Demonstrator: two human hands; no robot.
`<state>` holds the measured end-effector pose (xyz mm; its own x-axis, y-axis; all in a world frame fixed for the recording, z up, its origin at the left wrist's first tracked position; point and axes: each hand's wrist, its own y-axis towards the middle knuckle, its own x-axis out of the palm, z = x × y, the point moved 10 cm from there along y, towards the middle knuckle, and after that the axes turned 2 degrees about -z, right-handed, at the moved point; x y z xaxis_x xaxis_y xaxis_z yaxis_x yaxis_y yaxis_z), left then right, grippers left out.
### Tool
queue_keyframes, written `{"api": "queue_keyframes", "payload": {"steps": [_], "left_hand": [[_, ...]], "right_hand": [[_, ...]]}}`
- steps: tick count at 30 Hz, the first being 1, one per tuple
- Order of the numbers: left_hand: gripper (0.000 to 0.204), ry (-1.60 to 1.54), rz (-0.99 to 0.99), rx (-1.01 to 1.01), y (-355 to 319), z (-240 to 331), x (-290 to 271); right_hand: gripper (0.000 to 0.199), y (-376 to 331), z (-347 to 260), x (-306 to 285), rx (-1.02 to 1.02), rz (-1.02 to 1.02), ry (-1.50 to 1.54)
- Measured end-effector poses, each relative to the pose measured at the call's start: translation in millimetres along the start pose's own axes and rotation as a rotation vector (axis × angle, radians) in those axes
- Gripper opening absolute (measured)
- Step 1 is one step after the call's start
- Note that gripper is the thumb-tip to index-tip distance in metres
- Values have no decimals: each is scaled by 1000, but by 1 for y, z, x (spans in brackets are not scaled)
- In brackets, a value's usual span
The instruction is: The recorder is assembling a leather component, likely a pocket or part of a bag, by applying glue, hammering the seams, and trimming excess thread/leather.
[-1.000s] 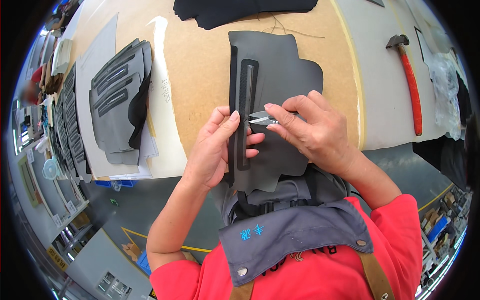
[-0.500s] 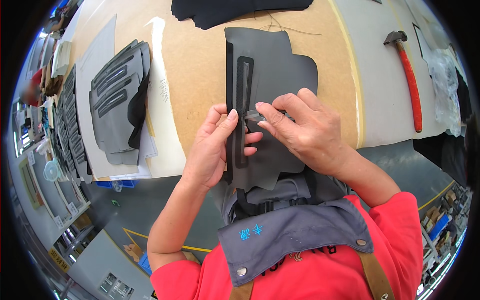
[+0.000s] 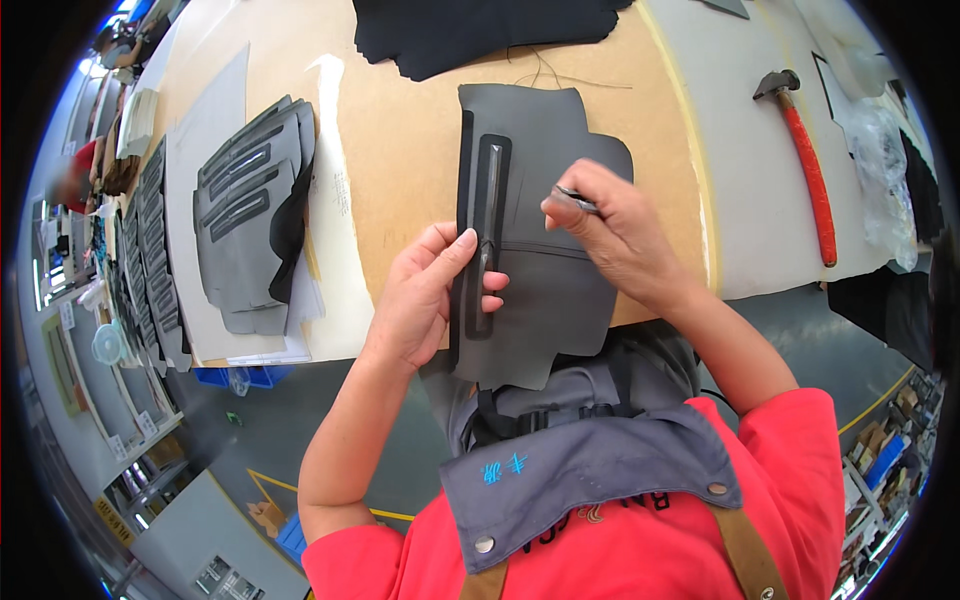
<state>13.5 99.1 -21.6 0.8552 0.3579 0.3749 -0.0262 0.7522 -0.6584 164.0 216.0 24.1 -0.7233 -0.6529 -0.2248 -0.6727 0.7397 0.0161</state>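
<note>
A dark grey panel (image 3: 555,290) with a stepped outline lies at the table's near edge, its lower end over my lap. Along its left side runs a narrow black-framed strip (image 3: 490,190) with a shiny lengthwise line. My left hand (image 3: 425,285) is closed on the panel's left edge, thumb on top beside the strip. Two of its fingertips show at the strip's right; how they get there is unclear. My right hand (image 3: 620,235) is raised over the panel's right half, closed round a small silver metal tool (image 3: 577,199), mostly hidden in the fingers.
A stack of similar grey panels (image 3: 240,290) lies on the left, with more panels (image 3: 150,250) beyond. Black material (image 3: 480,30) and loose threads (image 3: 545,72) are at the back. On the right rest a red-handled hammer (image 3: 808,170) and clear plastic (image 3: 880,170).
My right hand has drawn back from the strip, off to the right and slightly up, with the silver tool. My left hand keeps its hold on the panel.
</note>
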Motion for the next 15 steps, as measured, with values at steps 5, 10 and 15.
{"api": "queue_keyframes", "payload": {"steps": [5, 10, 15], "left_hand": [[18, -215, -24, -22, 11, 5, -31], [17, -147, -142, 32, 23, 39, -39], [26, 315, -188, -147, 36, 44, -14]], "right_hand": [[38, 0, 14, 10, 56, -32, -21], [30, -10, 5, 14, -22, -10, -130], [18, -44, 0, 0, 3, -16, -42]]}}
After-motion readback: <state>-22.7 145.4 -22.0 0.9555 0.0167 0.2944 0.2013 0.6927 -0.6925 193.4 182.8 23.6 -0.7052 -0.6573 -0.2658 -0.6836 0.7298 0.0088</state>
